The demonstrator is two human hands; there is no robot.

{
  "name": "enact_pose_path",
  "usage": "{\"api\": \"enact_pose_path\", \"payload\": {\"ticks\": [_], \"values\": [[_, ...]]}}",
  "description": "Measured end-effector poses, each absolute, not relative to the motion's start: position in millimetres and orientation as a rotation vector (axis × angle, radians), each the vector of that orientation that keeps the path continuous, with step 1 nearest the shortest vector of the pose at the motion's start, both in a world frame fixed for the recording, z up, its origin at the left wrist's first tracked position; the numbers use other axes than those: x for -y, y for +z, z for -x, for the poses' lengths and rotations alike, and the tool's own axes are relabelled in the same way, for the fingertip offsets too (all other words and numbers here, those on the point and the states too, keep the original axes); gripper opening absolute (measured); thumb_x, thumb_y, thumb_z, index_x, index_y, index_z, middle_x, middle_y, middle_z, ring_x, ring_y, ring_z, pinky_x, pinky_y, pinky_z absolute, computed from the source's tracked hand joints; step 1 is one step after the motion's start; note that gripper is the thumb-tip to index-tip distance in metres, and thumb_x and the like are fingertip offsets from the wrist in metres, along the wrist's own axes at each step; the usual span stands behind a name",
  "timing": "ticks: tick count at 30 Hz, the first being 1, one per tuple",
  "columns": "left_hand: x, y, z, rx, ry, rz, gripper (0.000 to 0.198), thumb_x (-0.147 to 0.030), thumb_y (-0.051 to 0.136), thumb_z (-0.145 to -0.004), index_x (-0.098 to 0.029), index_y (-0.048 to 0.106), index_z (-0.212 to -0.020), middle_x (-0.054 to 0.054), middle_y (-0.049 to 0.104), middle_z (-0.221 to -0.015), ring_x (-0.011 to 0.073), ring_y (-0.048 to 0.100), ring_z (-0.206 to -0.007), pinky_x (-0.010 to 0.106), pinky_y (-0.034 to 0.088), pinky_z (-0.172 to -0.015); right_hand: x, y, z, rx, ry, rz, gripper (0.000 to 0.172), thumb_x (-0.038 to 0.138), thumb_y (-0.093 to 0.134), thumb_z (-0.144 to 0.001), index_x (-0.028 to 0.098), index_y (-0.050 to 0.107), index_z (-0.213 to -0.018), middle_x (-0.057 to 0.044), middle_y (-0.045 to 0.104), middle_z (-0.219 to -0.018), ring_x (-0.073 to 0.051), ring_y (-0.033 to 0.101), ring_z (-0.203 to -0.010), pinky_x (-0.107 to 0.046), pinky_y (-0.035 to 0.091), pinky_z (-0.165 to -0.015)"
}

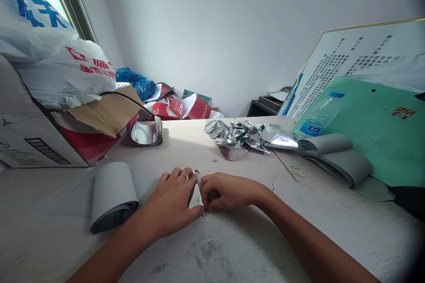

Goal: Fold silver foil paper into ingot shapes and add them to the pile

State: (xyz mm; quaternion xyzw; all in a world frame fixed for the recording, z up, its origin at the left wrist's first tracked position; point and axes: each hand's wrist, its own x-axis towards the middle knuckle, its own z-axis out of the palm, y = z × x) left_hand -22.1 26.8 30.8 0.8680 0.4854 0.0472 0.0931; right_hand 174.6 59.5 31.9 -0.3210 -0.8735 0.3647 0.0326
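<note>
My left hand (171,201) and my right hand (222,192) meet at the middle of the white table (232,247), both pinched on a small folded piece of silver foil paper (195,192) that stands between them. A ring shows on a left finger. My right fingers are curled into a loose fist against the paper's right edge. A pile of folded silver foil shapes (247,135) lies farther back on the table.
A curled stack of grey sheets (113,194) lies left of my hands, another stack (338,157) at the right. A thin stick (285,164), rubber bands (298,170), a water bottle (320,117), a foil roll (145,132), a cardboard box (36,137) and plastic bags (63,70) surround them.
</note>
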Motion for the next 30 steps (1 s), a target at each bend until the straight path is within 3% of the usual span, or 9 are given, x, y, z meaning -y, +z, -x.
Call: {"api": "enact_pose_path", "payload": {"ticks": [6,30], "values": [[-28.9,25.8,23.1,-1.437,0.14,-2.588,0.043,-0.045,0.058,-0.082,-0.024,0.058,-0.12,0.007,0.051,-0.141,0.0314,0.043,-0.126,0.05,0.039,-0.1,-58.8,32.9,-174.0,2.654,1.14,1.207,0.008,0.022,0.068,-0.08,0.015,0.069,-0.084,0.004,0.062,-0.074,-0.005,0.049,-0.064,-0.018,0.032,-0.058],[-28.4,27.4,23.0,-1.423,0.1,-2.608,0.045,-0.05,0.059,-0.084,-0.024,0.059,-0.12,0.007,0.051,-0.141,0.0332,0.044,-0.127,0.051,0.04,-0.1,-59.3,33.4,-174.9,2.672,1.067,1.125,0.006,0.017,0.063,-0.079,0.016,0.066,-0.084,0.004,0.061,-0.076,-0.005,0.048,-0.064,-0.018,0.03,-0.058]]}}
